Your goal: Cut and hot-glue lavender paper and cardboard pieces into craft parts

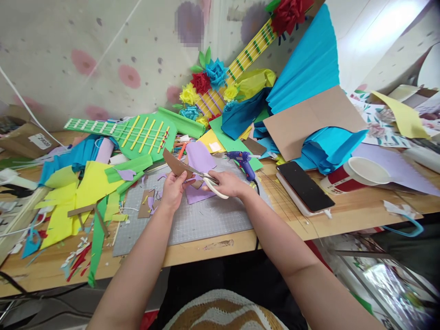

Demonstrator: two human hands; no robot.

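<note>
Over one mat (213,224), left hand (173,192) holding one cardboard (173,164), right hand (227,184) one scissors (217,191)

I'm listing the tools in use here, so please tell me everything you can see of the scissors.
The scissors have cream-white handle loops that look like plastic and slim, grey, metal-looking blades. The person's right hand grips the handles, partly hiding them; one loop shows below the fingers. The blades point toward the left hand, at the brown cardboard piece it holds. How far they are open is unclear. They are above the lilac paper and grey cutting mat.
</note>
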